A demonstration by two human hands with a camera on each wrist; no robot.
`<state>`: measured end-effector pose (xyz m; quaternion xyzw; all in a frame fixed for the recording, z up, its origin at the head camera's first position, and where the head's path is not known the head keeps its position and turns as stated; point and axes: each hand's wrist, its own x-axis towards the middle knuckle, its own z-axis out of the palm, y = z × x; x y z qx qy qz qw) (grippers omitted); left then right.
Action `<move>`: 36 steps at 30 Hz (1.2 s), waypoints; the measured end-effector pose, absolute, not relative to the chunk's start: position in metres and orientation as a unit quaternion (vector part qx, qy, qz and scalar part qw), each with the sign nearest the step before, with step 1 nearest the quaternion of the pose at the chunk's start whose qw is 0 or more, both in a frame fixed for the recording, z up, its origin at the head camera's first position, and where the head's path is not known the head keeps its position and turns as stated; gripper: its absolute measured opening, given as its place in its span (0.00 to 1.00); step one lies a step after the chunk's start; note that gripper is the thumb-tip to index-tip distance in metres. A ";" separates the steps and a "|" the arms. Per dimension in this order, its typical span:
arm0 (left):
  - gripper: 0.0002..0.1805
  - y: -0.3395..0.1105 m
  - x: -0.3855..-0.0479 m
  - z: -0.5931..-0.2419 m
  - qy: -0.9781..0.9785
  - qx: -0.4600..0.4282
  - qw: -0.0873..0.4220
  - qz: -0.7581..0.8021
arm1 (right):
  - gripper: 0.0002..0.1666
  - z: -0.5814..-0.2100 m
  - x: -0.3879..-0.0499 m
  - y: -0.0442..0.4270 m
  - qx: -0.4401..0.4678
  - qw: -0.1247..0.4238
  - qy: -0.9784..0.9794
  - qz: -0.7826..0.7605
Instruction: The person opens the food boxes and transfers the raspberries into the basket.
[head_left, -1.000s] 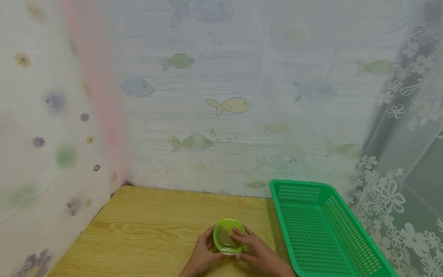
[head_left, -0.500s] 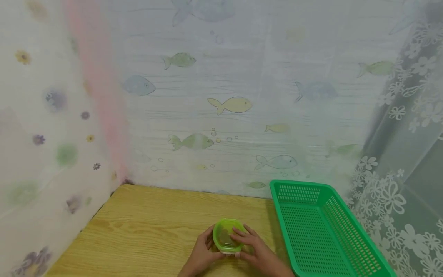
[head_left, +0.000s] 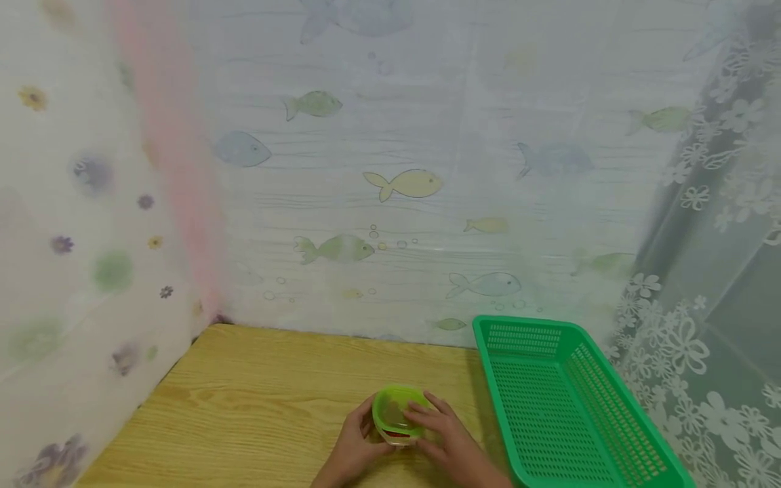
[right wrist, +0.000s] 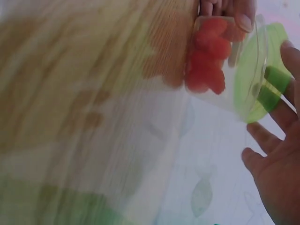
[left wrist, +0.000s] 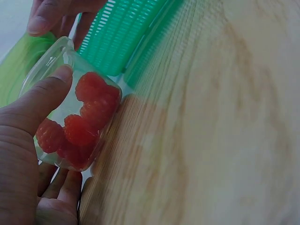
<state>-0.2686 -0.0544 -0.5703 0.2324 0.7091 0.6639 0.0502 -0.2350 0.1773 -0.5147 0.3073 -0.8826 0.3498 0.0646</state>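
My left hand point(head_left: 355, 437) grips a small clear plastic container point(left wrist: 68, 101), its thumb pressed on the wall. Red raspberries point(left wrist: 96, 110) lie in the container's bottom. A translucent green lid point(head_left: 383, 409) tilts over the top, with its near edge raised off the rim and red showing through the gap. My right hand point(head_left: 454, 437) holds this lid, fingers spread over its top and thumb at the raised edge. In the right wrist view, the fingers show partly through the green plastic. The container stands on or just above the wooden table; I cannot tell which.
A green perforated basket point(head_left: 552, 393) stands at the right of the wood-grain table point(head_left: 256, 386), close to my right hand. Patterned sheeting point(head_left: 409, 271) with fish hangs behind the table, and flowered sheeting point(head_left: 110, 271) runs along the left.
The near edge of the lid has lifted away from the container's rim, opening a gap. My right hand has shifted slightly with it, while my left hand keeps its grip.
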 end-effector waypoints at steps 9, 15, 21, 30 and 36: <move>0.46 -0.055 -0.267 -0.569 0.707 0.225 0.052 0.669 | 0.22 -0.516 -0.238 0.167 0.299 0.155 -0.878 0.341; 0.47 -0.055 -0.265 -0.569 0.711 0.218 0.050 0.667 | 0.17 -0.510 -0.241 0.159 0.280 0.221 -0.866 0.352; 0.51 -0.054 -0.266 -0.569 0.710 0.212 0.053 0.669 | 0.17 -0.507 -0.246 0.155 0.279 0.281 -0.838 0.375; 0.51 -0.055 -0.268 -0.566 0.702 0.204 0.064 0.679 | 0.14 -0.499 -0.256 0.149 0.272 0.350 -0.811 0.383; 0.51 -0.055 -0.268 -0.567 0.698 0.210 0.062 0.682 | 0.06 -0.493 -0.263 0.145 0.206 0.349 -0.820 0.404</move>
